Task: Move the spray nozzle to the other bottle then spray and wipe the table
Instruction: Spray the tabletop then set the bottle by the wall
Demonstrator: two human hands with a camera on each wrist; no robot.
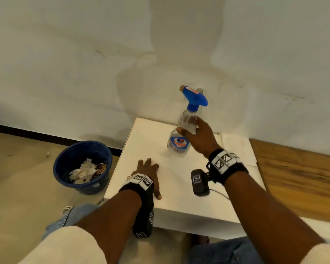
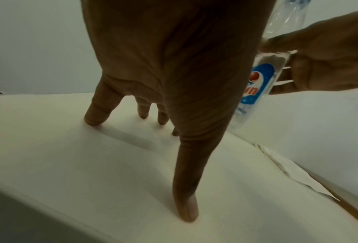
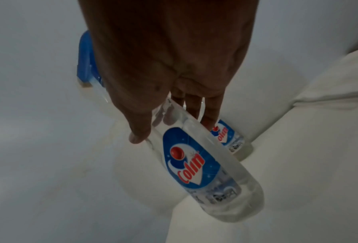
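Right hand (image 1: 198, 138) fingers clamped round spray bottle (image 1: 181, 138), second bottle (image 3: 228, 136) mostly hidden

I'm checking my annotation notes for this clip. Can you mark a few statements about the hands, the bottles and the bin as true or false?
1. The right hand grips a clear bottle fitted with a blue spray nozzle. True.
2. The left hand holds a cloth. False: it rests flat on the white table, holding nothing.
3. A second bottle stands behind the held one, with no nozzle on it. True.
4. The blue bin sits on the table. False: it is on the floor, left of the table.
5. The bin holds crumpled paper. True.
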